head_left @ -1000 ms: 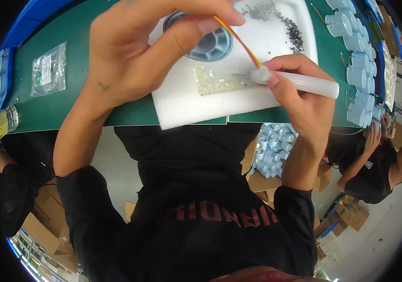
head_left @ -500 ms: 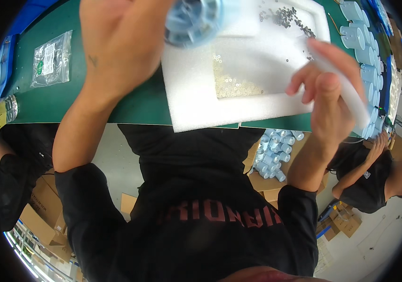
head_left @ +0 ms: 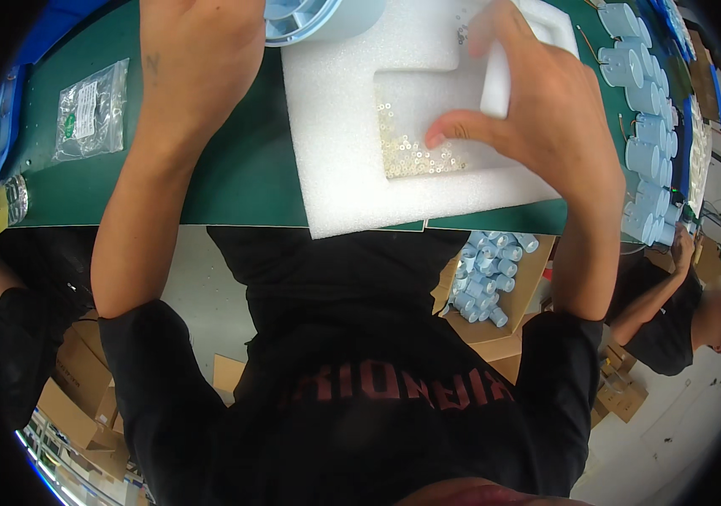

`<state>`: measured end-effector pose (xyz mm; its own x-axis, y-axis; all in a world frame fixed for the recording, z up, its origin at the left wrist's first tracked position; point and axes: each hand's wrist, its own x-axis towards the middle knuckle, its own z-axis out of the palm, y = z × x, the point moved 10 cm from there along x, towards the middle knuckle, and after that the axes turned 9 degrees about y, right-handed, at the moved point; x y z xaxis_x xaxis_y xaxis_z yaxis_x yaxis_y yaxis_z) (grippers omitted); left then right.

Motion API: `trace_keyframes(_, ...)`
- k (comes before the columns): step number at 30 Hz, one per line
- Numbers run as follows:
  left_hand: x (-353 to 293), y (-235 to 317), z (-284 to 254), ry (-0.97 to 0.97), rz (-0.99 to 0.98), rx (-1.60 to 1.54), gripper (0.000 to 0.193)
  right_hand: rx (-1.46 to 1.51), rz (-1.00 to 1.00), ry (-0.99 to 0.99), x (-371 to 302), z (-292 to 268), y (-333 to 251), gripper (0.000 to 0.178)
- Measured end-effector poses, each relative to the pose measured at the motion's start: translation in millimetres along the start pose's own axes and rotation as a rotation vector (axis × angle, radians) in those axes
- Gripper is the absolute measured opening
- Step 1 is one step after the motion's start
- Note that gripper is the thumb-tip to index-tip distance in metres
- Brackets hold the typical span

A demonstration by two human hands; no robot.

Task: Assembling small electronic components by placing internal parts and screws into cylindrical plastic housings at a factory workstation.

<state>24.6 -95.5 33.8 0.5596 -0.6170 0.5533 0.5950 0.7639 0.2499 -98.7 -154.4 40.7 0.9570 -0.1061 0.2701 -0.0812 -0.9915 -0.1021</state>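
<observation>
My left hand (head_left: 200, 72) is closed around a light blue plastic cup-shaped part (head_left: 326, 25) with ribs inside, at the top edge of the view; its fingertips are out of sight. My right hand (head_left: 546, 110) hovers over a white foam tray (head_left: 339, 181), thumb and forefinger apart. A smooth white object with a rounded end (head_left: 496, 88) shows against its palm, held by the other fingers; its kind is unclear. Below the thumb, small pale washers (head_left: 419, 158) lie in the tray's recess. Dark small rings (head_left: 461, 32) are partly hidden behind the forefinger.
Light blue cups (head_left: 643, 110) stand in rows at the right of the green table (head_left: 242, 181). A clear plastic bag (head_left: 90, 110) lies at left. Below the table, a carton holds blue cups (head_left: 483, 282). People sit at both sides, one person (head_left: 664, 312) at right.
My right hand has swung left and inward over the foam tray, carrying the white object. My left hand and the blue part have shifted slightly left and up.
</observation>
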Motion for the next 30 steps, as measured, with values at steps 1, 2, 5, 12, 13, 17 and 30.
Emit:
trace_keyframes(1, 0, 0, 0, 0.000, -0.002, 0.001, 0.017, 0.001, 0.001, 0.001, 19, -10, -11, 0.054)
trace_keyframes(2, 4, -6, 2, -0.002, 0.008, -0.032, 0.017, -0.028, 0.347, -0.314, 32, -4, 8, 0.047)
trace_keyframes(5, 4, -2, 1, -0.005, 0.012, -0.034, 0.017, -0.019, 0.639, -0.574, 13, 11, 30, 0.042)
trace_keyframes(12, 7, -3, 2, -0.049, 0.029, -0.003, 0.017, 0.434, 0.599, -0.354, -5, 4, 33, 0.035)
trace_keyframes(13, 5, -1, 1, -0.044, 0.031, 0.006, 0.017, 0.441, 0.592, -0.358, -13, 16, 37, 0.035)
trace_keyframes(17, 4, 0, 0, -0.035, 0.042, -0.003, 0.017, 0.489, 0.072, -0.007, -8, -3, 6, 0.029)
trace_keyframes(30, 4, -1, 4, -0.059, 0.053, 0.022, 0.017, 0.151, 0.058, -0.109, -19, 3, 10, 0.032)
